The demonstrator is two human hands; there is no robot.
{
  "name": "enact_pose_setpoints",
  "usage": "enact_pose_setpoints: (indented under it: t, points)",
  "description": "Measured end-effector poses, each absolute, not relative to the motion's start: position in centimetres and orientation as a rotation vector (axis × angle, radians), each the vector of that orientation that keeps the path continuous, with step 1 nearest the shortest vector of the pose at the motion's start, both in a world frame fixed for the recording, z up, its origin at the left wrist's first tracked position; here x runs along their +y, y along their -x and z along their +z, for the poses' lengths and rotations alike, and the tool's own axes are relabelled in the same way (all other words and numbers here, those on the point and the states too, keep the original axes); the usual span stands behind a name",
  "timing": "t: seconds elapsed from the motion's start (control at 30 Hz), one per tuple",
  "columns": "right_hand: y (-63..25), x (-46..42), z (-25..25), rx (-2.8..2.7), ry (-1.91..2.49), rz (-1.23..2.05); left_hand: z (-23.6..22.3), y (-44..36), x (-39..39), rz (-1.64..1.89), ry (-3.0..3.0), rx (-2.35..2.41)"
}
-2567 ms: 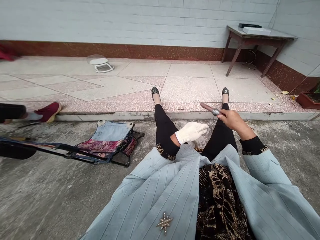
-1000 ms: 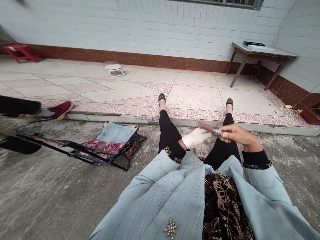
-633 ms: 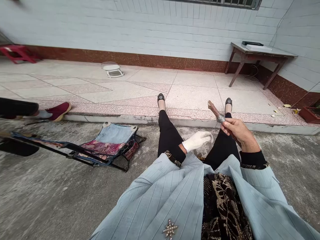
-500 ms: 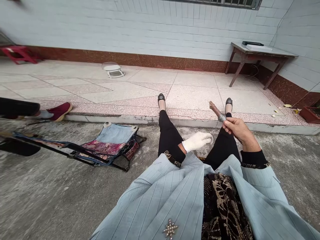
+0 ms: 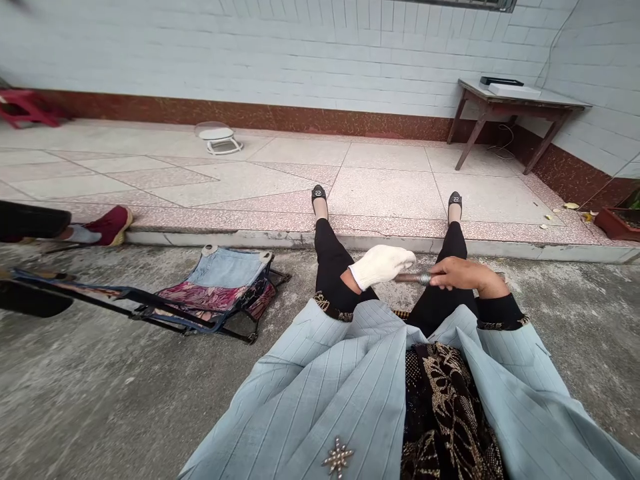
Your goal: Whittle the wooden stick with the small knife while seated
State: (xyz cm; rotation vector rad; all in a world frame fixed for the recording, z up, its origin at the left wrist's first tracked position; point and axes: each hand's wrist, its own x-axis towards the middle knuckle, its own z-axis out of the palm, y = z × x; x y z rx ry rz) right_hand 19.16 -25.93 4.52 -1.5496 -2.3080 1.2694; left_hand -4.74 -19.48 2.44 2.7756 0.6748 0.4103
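A short brown stick (image 5: 406, 278) with a band of silvery wire (image 5: 424, 279) wound around it lies level between my hands, above my lap. My left hand (image 5: 383, 263), in a white knit glove, is closed around its left end, which the glove hides. Bare, my right hand (image 5: 460, 275) is wrapped around the stick just right of the wire band. A small end of the stick seems to show behind the right wrist.
A low folding chair (image 5: 215, 287) with patched fabric stands on the concrete at left. Beyond it is another person's red shoe (image 5: 110, 227). A raised tiled step (image 5: 280, 210) runs ahead, with a small white stool (image 5: 220, 140) and a wooden table (image 5: 525, 100).
My right hand has turned the stick from tilted up to level. My gloved left hand has moved slightly up and closed on the stick's free end.
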Motion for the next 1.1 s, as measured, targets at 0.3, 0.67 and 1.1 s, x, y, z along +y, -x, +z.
enact_pose_setpoints:
  t: [0.3, 0.67, 1.1]
  points:
    - [-19.4, -26.9, 6.0, -1.579, 1.108, 1.336, -0.2, 2.5, -20.8, 0.489, -1.953, 0.551]
    - [-20.4, -24.5, 3.1, -1.726, 1.655, 0.756, 0.1, 3.5, -20.7, 0.338, -2.635, 0.731]
    - [-19.0, -26.2, 4.7, -2.396, 1.524, 1.339, 1.7, 3.2, -19.5, 0.282, -2.683, 0.469]
